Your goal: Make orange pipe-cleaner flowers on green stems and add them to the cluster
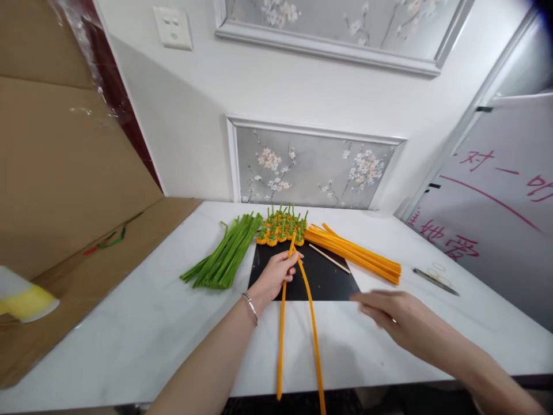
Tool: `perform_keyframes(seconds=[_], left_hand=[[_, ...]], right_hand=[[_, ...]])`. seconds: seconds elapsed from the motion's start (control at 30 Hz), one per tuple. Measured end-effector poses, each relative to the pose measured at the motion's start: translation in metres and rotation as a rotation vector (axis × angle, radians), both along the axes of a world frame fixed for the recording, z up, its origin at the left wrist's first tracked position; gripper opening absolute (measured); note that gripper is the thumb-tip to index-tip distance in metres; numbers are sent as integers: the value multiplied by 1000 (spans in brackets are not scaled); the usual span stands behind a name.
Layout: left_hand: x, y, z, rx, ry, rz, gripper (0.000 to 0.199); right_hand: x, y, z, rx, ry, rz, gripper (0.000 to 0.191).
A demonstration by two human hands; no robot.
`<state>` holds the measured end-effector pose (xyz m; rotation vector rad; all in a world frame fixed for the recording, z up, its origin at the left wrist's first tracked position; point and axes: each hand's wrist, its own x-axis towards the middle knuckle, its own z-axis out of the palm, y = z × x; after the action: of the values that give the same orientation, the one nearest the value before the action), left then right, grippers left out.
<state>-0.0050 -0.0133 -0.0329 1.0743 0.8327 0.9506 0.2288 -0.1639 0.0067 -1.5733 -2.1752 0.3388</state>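
My left hand (pixel 279 274) pinches two orange fuzzy stems (pixel 314 328) near their crossed upper ends, and their long ends hang toward the table's front edge. Off to the right, my right hand (pixel 384 311) is raised over the white table, its fingers blurred by motion. Below my left hand lies a black mat (pixel 319 282) with a thin wooden stick (pixel 329 259) on it. Behind it sit several small orange and green pieces (pixel 283 225). A bundle of green stems (pixel 228 253) is on the left, a bundle of orange stems (pixel 358 252) on the right.
Tweezers (pixel 436 281) and thin rings (pixel 438 272) lie at the right on the white table (pixel 173 340). Brown cardboard (pixel 64 173) stands at the left, near a white and yellow object (pixel 26 295). A wall with framed panels (pixel 315 167) rises behind.
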Motion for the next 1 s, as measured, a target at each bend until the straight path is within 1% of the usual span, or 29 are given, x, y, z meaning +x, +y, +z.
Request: perform_keyframes(seconds=[0.03,0.07,0.1,0.17,0.2,0.23,0.3,0.4,0.5,0.6,0.73,0.83,0.93,1.0], left_hand=[[0,0,1,5,-1,1,30],[-1,-1,1,13,-2,1,32],[-1,-1,2,22,-2,-2,34],[-3,-2,3,39,3,-17,36],[-3,-2,3,52,6,-23,38],[-4,-2,3,61,10,-26,40],[-5,-2,3,73,18,-4,42],[-6,-2,4,94,11,63,45],[-5,-3,4,113,-7,82,45],[-2,-6,4,139,-25,74,37],[2,-11,6,167,-31,29,30],[1,-12,9,164,-3,-12,30],[0,-12,10,173,90,-2,34],[1,-11,9,206,129,9,33]], right_hand=[[-12,18,-1,98,76,-13,24],[-27,36,-3,156,152,-22,24],[-42,55,-5,169,229,-31,23],[-71,89,-9,115,400,-81,24],[-83,102,-12,46,479,-92,31],[-93,112,-15,-13,561,-83,37],[-102,125,-22,-35,617,-73,34],[-98,131,-34,16,688,-100,28],[-88,132,-41,88,743,-115,23],[-84,132,-42,168,770,-119,24],[-86,129,-38,262,802,-115,26],[-85,129,-38,280,832,-122,22],[-83,132,-41,250,858,-132,20],[-84,133,-42,217,868,-120,19]])
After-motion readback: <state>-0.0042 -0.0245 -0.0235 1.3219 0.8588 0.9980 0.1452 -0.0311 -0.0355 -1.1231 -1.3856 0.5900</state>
